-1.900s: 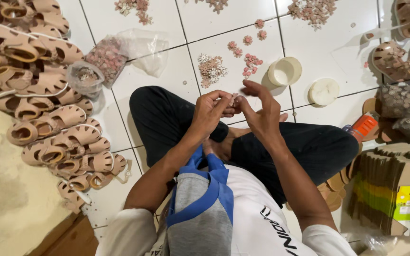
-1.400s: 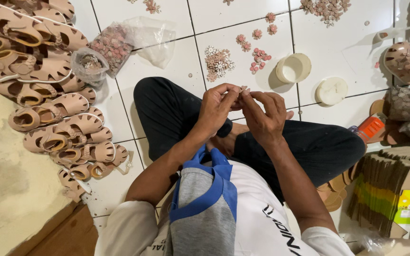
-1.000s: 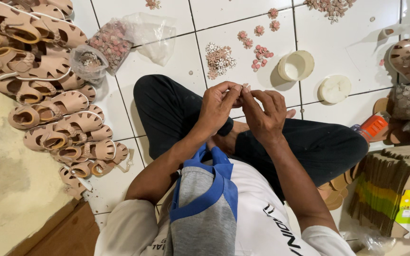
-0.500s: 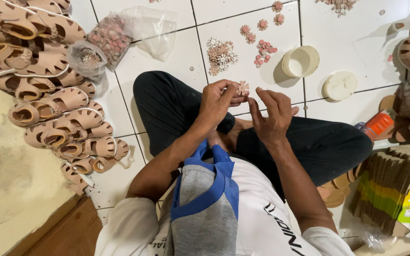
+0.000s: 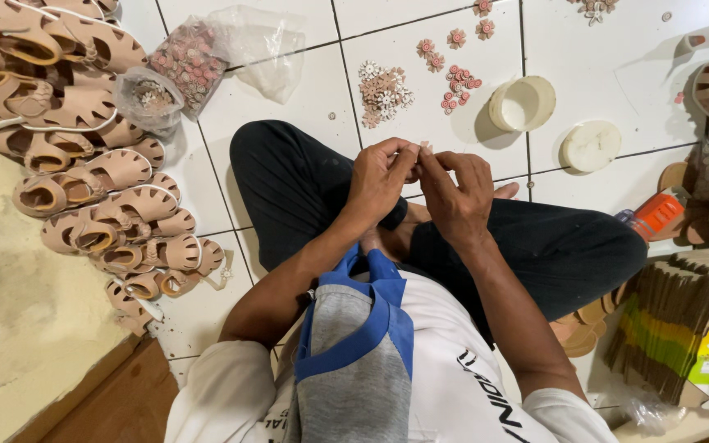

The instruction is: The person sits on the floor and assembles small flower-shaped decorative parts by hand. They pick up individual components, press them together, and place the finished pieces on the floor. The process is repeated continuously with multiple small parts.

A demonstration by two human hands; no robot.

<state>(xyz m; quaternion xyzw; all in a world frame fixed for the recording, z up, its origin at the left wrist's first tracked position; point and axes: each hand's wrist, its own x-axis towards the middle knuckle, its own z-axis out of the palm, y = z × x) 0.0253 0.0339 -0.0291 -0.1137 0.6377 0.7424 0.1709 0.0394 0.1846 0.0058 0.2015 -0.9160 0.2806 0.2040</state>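
Small pale flower-shaped ornament (image 5: 425, 148), pinched between fingertips of left hand (image 5: 381, 182) and right hand (image 5: 456, 195), held above black-trousered crossed legs (image 5: 305, 184). Fingers of both pressed together around it, mostly hiding it. Beyond, on white tiled floor (image 5: 289, 107): loose pink and white flower ornaments (image 5: 385, 84), two round cream lids (image 5: 522, 104). Far left, heap of tan openwork sandals (image 5: 84, 172).

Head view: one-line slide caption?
Both hands, left and right, pinch a small flower above crossed legs, sandals piled alongside.
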